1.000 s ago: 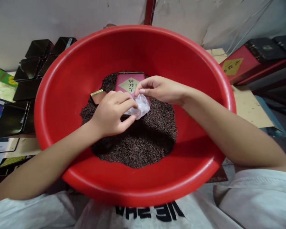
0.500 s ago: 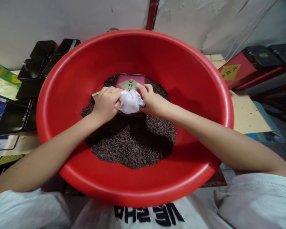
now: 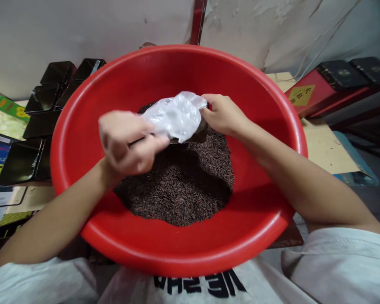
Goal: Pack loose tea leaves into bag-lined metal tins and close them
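A large red basin (image 3: 82,126) sits in front of me with a heap of dark loose tea leaves (image 3: 180,185) in its bottom. Both hands are inside it, above the leaves. My left hand (image 3: 126,141) is closed and blurred by motion, gripping the near edge of a thin clear plastic bag (image 3: 174,116). My right hand (image 3: 223,114) pinches the bag's far edge, fingers closed. The bag is stretched between the hands. Under it, a dark tin edge (image 3: 198,136) pokes out over the leaves; most of the tin is hidden.
Several black open tins (image 3: 44,105) stand to the left of the basin, with colourful boxes (image 3: 0,126) further left. A red box with a yellow label (image 3: 316,95) and dark tins lie at the right, on cardboard (image 3: 326,147). A wall rises behind.
The crumpled bag has been pulled open and lifted between the hands. My left hand moved back toward me and up; the red tin lid is now covered by the bag.
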A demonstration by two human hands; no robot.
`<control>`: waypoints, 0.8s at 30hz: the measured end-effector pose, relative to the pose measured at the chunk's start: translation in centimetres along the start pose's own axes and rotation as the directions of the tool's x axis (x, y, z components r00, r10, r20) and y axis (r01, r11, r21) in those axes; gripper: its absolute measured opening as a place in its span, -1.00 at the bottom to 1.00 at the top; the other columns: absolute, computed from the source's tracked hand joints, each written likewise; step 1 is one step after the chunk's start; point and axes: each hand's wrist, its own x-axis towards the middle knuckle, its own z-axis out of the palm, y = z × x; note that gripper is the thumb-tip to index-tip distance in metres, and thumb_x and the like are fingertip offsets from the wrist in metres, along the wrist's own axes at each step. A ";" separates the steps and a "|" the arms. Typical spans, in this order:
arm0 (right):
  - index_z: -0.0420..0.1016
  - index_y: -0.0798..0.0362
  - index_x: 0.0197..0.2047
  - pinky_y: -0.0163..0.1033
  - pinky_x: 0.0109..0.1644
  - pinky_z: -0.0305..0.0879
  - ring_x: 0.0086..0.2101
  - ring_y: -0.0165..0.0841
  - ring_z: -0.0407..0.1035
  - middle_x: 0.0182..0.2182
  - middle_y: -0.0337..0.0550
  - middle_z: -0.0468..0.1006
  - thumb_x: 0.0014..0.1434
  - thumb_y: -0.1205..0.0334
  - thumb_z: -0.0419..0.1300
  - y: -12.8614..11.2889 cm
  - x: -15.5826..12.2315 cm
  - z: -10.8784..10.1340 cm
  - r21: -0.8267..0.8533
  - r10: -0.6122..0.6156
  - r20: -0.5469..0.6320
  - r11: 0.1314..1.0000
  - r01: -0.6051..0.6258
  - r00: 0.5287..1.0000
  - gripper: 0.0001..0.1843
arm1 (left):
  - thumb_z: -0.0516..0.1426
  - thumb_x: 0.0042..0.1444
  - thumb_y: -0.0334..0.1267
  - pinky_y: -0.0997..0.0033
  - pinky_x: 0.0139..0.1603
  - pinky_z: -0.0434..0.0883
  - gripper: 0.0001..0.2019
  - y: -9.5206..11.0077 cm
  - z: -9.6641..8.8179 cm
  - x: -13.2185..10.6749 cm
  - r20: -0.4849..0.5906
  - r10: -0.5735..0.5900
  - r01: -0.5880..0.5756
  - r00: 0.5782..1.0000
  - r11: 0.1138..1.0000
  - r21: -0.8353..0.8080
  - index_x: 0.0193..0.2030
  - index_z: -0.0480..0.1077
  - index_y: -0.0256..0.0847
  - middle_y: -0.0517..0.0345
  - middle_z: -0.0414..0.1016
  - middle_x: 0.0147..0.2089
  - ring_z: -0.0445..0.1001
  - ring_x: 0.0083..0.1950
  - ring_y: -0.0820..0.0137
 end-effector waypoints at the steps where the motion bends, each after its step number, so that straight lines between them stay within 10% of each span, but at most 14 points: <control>1: 0.54 0.11 -0.23 -0.12 -0.11 0.32 -0.22 -0.23 0.44 -0.24 -0.08 0.58 0.19 0.27 0.04 -0.1 0.0 -0.1 0.011 0.007 -0.002 1.000 -0.007 1.000 -0.75 | 0.17 0.08 -0.45 0.48 -0.17 0.43 -0.85 0.5 -0.2 0.3 0.011 0.210 -0.210 0.978 0.978 -0.016 -0.36 0.41 -0.08 0.33 0.47 -0.34 0.43 -0.29 0.49; 3: 0.53 0.12 -0.29 -0.15 -0.13 0.33 -0.26 -0.27 0.43 -0.30 -0.10 0.57 0.20 0.25 0.05 0.0 0.2 -0.1 0.070 0.003 -0.012 0.998 -0.002 1.000 -0.77 | 0.15 0.15 -0.46 0.54 -0.24 0.42 -0.84 1.5 -0.2 0.9 0.119 0.376 -0.372 0.919 0.927 -0.054 -0.39 0.43 -0.12 0.33 0.45 -0.43 0.40 -0.40 0.51; 6: 0.52 0.11 -0.29 -0.20 -0.22 0.37 -0.37 -0.35 0.41 -0.41 -0.16 0.53 0.21 0.21 0.08 0.2 0.5 -0.2 0.238 0.017 0.039 0.971 -0.026 0.999 -0.78 | -0.02 0.26 -0.48 0.32 -0.09 0.46 -0.76 2.0 0.9 1.2 0.414 0.008 -0.042 0.910 0.996 0.075 -0.09 0.45 -0.28 0.07 0.56 -0.28 0.54 -0.21 0.32; 11: 0.48 0.07 -0.06 -0.07 -0.22 0.48 -0.36 -0.30 0.43 -0.31 -0.11 0.53 0.19 -0.01 0.17 1.1 0.7 0.2 0.363 -0.019 0.243 0.929 -0.073 0.970 -0.63 | -0.14 0.34 -0.37 -0.10 0.36 0.12 -0.60 -0.4 3.3 1.3 0.640 -0.432 0.308 0.635 0.902 0.303 0.26 0.23 -0.25 -0.14 0.28 0.32 0.19 0.38 0.12; 15: 0.13 -0.08 0.31 0.17 0.21 0.30 0.20 0.02 0.21 0.24 0.03 0.23 -0.21 -0.14 0.44 2.6 0.5 2.3 0.327 -0.267 0.273 0.929 0.172 0.924 0.06 | -0.13 0.35 -0.30 -0.17 0.32 0.08 -0.61 -2.8 4.3 0.8 0.659 -0.565 0.415 0.497 0.822 0.391 0.24 0.23 -0.35 -0.21 0.31 0.28 0.20 0.35 0.06; 18: -0.17 -0.05 0.41 0.24 0.36 0.02 0.36 0.12 -0.18 0.39 0.10 -0.15 -0.48 -0.08 0.54 3.3 0.1 4.9 0.220 -0.362 0.200 0.922 0.319 0.910 0.47 | -0.10 0.31 -0.34 -0.11 0.21 0.19 -0.62 -3.8 4.4 -0.2 0.660 -0.562 0.439 0.499 0.820 0.366 0.23 0.22 -0.34 -0.15 0.48 0.09 0.34 0.19 0.12; 22: -0.12 0.00 0.37 0.27 0.40 -0.11 0.36 0.11 -0.19 0.39 0.13 -0.14 -0.40 0.12 0.53 3.1 0.0 7.2 0.098 -0.400 0.082 0.915 0.392 0.913 0.35 | 0.10 0.21 -0.29 0.01 0.11 0.27 -0.67 -3.8 3.2 -0.3 0.742 -0.479 0.360 0.470 0.871 0.335 0.09 0.34 -0.34 -0.11 0.54 -0.07 0.39 0.06 0.14; 24: -0.07 0.05 0.33 0.22 0.40 -0.06 0.34 0.08 -0.09 0.35 0.14 -0.01 -0.36 0.22 0.48 2.8 0.2 7.2 0.096 -0.401 0.055 0.914 0.395 0.914 0.23 | 0.13 0.21 -0.16 0.08 0.04 0.31 -0.77 -3.5 1.9 0.1 0.710 -0.422 0.306 0.563 0.905 0.294 -0.11 0.43 -0.28 -0.01 0.54 -0.21 0.42 -0.07 0.19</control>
